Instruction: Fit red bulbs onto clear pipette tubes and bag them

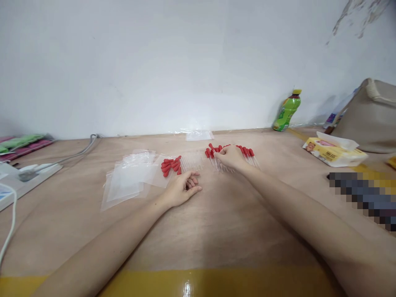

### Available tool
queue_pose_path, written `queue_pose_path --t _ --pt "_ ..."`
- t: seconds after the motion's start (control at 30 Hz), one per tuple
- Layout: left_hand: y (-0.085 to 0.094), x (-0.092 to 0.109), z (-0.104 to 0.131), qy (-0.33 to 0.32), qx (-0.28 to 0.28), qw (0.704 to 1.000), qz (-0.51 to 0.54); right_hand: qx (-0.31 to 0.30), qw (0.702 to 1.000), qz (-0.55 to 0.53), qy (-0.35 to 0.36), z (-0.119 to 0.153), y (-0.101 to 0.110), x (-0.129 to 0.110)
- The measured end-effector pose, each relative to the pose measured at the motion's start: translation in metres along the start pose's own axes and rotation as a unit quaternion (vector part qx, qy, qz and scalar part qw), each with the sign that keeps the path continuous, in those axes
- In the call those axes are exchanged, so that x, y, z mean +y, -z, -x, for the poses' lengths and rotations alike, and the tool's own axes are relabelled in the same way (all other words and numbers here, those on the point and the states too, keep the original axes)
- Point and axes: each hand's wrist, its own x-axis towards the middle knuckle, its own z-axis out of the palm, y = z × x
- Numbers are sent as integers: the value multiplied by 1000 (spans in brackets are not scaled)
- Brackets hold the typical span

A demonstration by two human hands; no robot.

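Observation:
My left hand [185,187] lies on the table with thumb and loosely curled fingers apart, holding nothing. Just beyond it is a cluster of droppers with red rubber bulbs [169,166] on the left and clear thin tubes [192,160] pointing right. My right hand [230,157] reaches into a second group of red-bulbed droppers [247,152]. Its thumb and fingertips are pinched together on a dropper [213,153] at that group's left end; the grip is partly hidden. Clear zip bags [130,177] are spread in a loose pile left of my left hand.
Another clear bag [199,135] lies by the wall. On the right are a green bottle [287,111], a tissue pack [335,152], a beige bag [371,115] and a blurred-out dark object [365,200]. A power strip [27,181] with cables sits at the left.

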Motion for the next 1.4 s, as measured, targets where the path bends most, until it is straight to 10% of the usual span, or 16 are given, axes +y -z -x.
queue_pose_path --t 1.03,1.4 --pt "1 3 1 -19 5 999 -37 9 989 143 36 -8 -56 -25" --pt "20 -11 -10 23 238 939 -249 -29 974 59 217 68 -8 29"
